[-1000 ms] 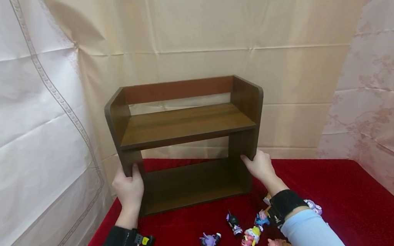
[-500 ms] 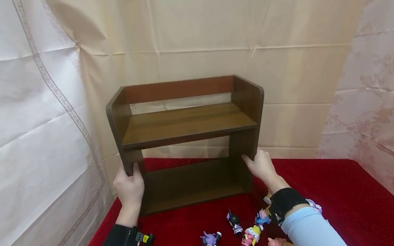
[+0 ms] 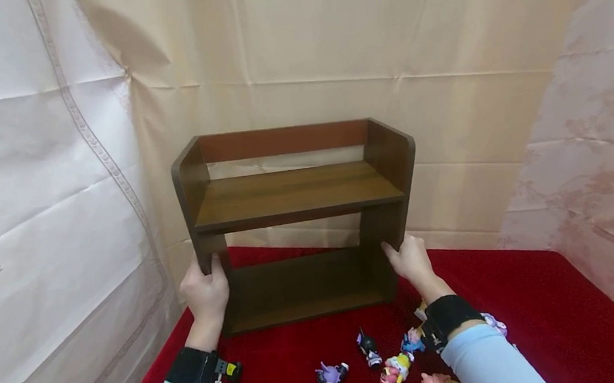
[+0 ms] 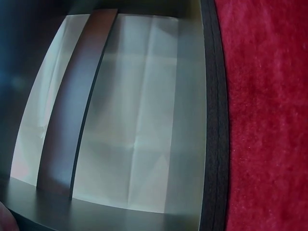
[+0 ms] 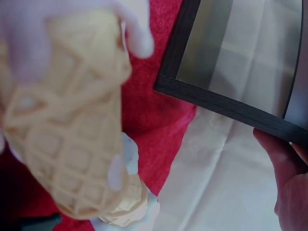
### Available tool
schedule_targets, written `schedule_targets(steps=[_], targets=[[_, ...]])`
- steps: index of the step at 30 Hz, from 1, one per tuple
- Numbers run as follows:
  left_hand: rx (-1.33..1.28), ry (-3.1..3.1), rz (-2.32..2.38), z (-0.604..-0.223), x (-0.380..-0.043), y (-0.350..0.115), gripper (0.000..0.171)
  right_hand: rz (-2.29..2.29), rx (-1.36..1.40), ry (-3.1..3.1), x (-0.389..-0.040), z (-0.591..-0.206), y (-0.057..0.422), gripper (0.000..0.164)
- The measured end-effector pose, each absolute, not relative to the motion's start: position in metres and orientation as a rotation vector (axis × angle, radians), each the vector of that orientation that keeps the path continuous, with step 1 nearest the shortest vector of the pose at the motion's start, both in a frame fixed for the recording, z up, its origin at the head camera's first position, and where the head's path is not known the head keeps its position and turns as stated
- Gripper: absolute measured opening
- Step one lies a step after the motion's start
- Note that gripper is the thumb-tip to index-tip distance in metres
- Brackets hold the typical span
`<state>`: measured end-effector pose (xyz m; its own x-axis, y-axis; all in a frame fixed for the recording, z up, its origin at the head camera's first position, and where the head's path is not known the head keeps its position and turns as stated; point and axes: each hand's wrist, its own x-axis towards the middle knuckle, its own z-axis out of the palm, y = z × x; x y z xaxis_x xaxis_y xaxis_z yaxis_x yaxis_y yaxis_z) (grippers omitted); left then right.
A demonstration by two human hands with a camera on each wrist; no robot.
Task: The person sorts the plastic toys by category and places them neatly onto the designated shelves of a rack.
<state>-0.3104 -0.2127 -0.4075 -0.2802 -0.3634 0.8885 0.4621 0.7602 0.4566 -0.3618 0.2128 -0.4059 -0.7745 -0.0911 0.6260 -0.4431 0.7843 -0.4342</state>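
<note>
Brown shelf (image 3: 296, 195), head view: your left hand (image 3: 205, 291) and right hand (image 3: 412, 261) close round its sides over red cloth (image 3: 488, 297); it barely shifts against the backdrop (image 3: 469, 118), so seems held steady. Left wrist: its edge borders the cloth. Right wrist: fingers (image 5: 275, 151) meet its frame.

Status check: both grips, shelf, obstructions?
Left grip and right grip on opposite sides of brown shelf. Shelf upright; contact underneath unclear. Toy figurines on red cloth in front, toward right forearm.

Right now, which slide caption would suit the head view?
Left hand and right hand grip a two-tier wooden bookshelf by its side panels, toy figurines lying nearer on red cloth.
</note>
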Motion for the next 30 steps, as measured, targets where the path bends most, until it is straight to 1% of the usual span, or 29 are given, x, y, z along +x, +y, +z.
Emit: schedule_targets(steps=[7,16,24,30], targets=[[-0.103,-1.661,-0.787,-0.404,-0.312,-0.212,0.015,0.751,0.452,-2.311,-0.366,-0.406,0.215,0.014],[-0.149,-1.654,-0.787,-0.399,-0.317,-0.209,0.014,0.711,0.515,-2.181,-0.358,-0.405,0.222,0.008],[-0.180,-1.593,-0.787,-0.394,-0.328,-0.196,0.008,0.700,0.486,-2.162,-0.347,-0.397,0.238,0.007],[-0.200,-1.609,-0.811,-0.393,-0.337,-0.178,0.010,0.673,0.440,-2.161,-0.342,-0.395,0.256,0.010]])
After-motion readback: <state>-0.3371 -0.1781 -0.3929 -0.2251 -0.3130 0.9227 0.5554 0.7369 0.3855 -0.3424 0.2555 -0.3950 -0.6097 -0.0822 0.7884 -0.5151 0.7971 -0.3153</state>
